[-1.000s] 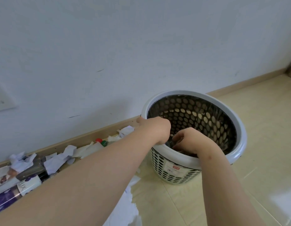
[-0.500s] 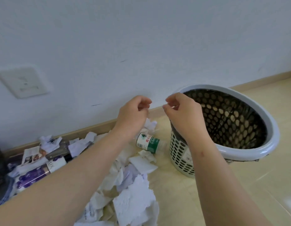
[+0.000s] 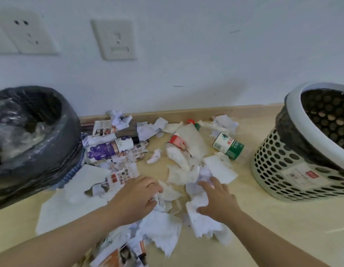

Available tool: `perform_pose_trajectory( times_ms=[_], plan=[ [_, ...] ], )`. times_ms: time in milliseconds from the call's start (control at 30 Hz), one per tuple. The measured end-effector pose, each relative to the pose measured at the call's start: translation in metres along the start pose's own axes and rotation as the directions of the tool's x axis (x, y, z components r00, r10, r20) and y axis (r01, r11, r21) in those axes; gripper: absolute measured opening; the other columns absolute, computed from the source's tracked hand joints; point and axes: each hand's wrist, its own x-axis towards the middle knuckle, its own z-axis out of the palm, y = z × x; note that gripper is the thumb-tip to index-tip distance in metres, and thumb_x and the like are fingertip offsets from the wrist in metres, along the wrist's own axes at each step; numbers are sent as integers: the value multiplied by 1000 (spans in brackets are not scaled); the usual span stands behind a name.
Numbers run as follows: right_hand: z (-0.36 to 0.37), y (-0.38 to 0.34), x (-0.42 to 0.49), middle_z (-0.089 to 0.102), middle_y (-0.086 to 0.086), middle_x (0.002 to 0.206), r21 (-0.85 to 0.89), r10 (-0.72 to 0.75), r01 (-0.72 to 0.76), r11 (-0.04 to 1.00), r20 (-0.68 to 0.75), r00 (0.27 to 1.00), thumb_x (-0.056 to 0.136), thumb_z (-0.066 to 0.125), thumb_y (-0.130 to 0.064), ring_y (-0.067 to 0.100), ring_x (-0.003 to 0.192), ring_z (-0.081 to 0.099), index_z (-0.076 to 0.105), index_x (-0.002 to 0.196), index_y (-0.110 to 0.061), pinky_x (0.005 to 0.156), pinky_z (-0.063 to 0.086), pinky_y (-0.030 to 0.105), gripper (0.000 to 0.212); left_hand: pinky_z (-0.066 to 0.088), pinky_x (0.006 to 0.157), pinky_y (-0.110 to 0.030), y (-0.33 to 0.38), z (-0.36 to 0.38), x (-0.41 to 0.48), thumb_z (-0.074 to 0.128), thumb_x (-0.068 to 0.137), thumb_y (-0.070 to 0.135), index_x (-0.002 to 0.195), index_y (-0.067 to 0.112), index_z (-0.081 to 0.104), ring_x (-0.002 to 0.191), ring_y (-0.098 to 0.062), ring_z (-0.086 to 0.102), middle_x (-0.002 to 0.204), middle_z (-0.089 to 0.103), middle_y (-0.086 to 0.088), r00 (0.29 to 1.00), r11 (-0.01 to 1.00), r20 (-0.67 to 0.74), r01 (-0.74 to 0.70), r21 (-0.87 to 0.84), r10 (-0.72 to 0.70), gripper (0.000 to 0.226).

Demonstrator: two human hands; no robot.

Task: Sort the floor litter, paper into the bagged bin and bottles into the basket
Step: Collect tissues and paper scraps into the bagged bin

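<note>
Reaching into the near paper scraps (image 3: 198,224): left hand (image 3: 136,197) and right hand (image 3: 218,201) are lying spread, fingers loose, pressing on sheets, nothing lifted. Bottles (image 3: 228,145) are lying farther off, toward the right. Bagged bin (image 3: 32,143) is sitting left, basket (image 3: 294,170) right. Most litter is looking unsorted.

paper scraps (image 3: 163,228) crowd floor, bare floor (image 3: 273,218) rightward
</note>
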Motion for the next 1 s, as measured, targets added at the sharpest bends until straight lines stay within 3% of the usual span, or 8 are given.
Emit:
perform_pose_trajectory(
  times_ms=[100, 167, 233, 300, 467, 633, 800, 1000],
  plan=[
    [15, -17, 1, -2, -1, 157, -144, -89, 82, 986, -42, 995, 84, 59, -45, 29, 140, 18, 19, 144, -36, 106, 33, 42, 73, 50, 89, -32, -18, 20, -29, 40, 75, 57, 116, 38, 45, 120, -15, 47, 129, 51, 8, 995, 990, 92, -36, 138, 23, 45],
    [18, -27, 5, -4, -1, 157, -194, -138, 123, 973, -66, 988, 86, 57, -44, 27, 140, 17, 20, 144, -35, 106, 33, 41, 69, 18, 113, -44, -27, 36, -43, 46, 82, 59, 137, 39, 28, 145, -21, 9, 155, 16, 3, 967, 979, 234, -137, 150, 100, 61],
    [21, -34, 10, -4, -2, 157, -194, -136, 117, 974, -83, 987, 85, 56, -48, 26, 140, 17, 21, 143, -36, 106, 32, 44, 69, -16, 112, -50, -29, 46, -57, 54, 82, 59, 146, 41, 8, 142, -20, -23, 157, -16, 8, 889, 981, 445, -165, 99, 105, 81],
    [23, -35, 13, -6, -4, 157, -142, -73, 61, 988, -82, 994, 84, 56, -54, 26, 142, 13, 19, 144, -37, 107, 30, 49, 72, -27, 102, -53, -28, 58, -61, 61, 80, 57, 147, 40, 1, 140, -27, -25, 155, -24, 8, 844, 961, 515, -246, 128, 147, 92],
    [31, -32, 14, -9, -2, 157, 44, 32, -29, 999, -67, 997, 81, 59, -58, 32, 142, 14, 19, 145, -36, 106, 36, 43, 78, -21, 105, -59, -32, 77, -59, 62, 78, 59, 146, 41, -11, 140, -33, -25, 153, -30, 6, 859, 959, 506, -203, 198, 78, 102],
    [29, -48, 18, -7, -4, 156, 224, 28, 4, 975, -137, 990, 82, 67, -43, 29, 141, 18, 26, 143, -33, 107, 33, 36, 74, -1, 114, -55, -42, 77, -48, 61, 76, 60, 146, 39, 5, 145, -30, -14, 158, -15, 4, 954, 980, 232, 165, 114, -188, 92],
    [24, -67, 23, 3, -3, 157, 449, 43, 60, 892, -216, 976, 82, 68, -15, 20, 131, 38, 39, 137, -32, 83, 38, 22, 65, 3, 117, -50, -48, 66, -35, 55, 86, 53, 149, 36, -2, 145, -26, -14, 156, -21, 3, 857, 867, 135, 496, 39, -496, 86],
    [3, -79, 27, 50, -2, 124, 879, 229, 101, 467, -231, 946, 83, 66, -9, 16, 92, 59, 55, 116, -32, 66, 48, 28, 42, 13, 115, -43, -40, 34, -24, 37, 88, 58, 145, 31, 25, 145, -22, 5, 156, 10, 3, 862, 876, -165, 459, -150, -480, 64]
  ],
)
